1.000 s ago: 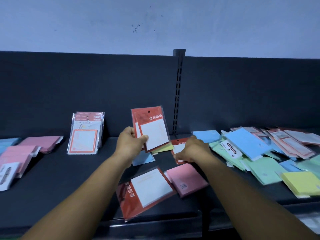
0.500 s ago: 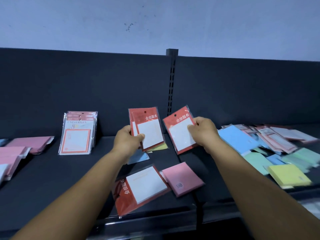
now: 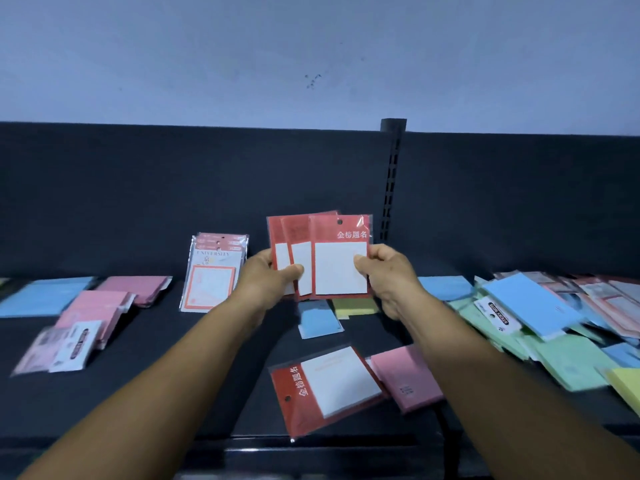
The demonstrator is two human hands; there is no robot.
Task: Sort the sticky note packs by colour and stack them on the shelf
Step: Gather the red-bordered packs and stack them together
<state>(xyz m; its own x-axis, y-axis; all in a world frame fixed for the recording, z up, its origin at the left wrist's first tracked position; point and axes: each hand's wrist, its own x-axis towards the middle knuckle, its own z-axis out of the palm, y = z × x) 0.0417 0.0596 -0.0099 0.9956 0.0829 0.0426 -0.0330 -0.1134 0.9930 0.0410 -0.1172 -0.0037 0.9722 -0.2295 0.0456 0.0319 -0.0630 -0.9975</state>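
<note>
Nearest, on the shelf (image 3: pixel 173 375): one red pack (image 3: pixel 325 389) beside a pink pack (image 3: pixel 405 379). Above — three fanned red packs (image 3: pixel 320 256), pinched by left hand (image 3: pixel 266 277) and right hand (image 3: pixel 384 271). Behind, dark back panel (image 3: pixel 138 188).

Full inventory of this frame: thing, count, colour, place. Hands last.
held packs: three, red with white pads, fanned upright between both hands, above the shelf middle
loose red pack: one, red and white, flat at the shelf front
pink pad: one, pink, flat beside the loose red pack
leaning packs: several, orange-bordered white, propped against the back panel, left of centre
blue pad: one, blue, flat under the hands
yellow pad: one, yellow, behind the blue pad
left piles: pink and blue, count unclear, shelf left
mixed heap: many, green, blue, pink, yellow, shelf right
shelf: one, dark
left hand: pinches the fan's left side
right hand: pinches the front pack's right edge
</note>
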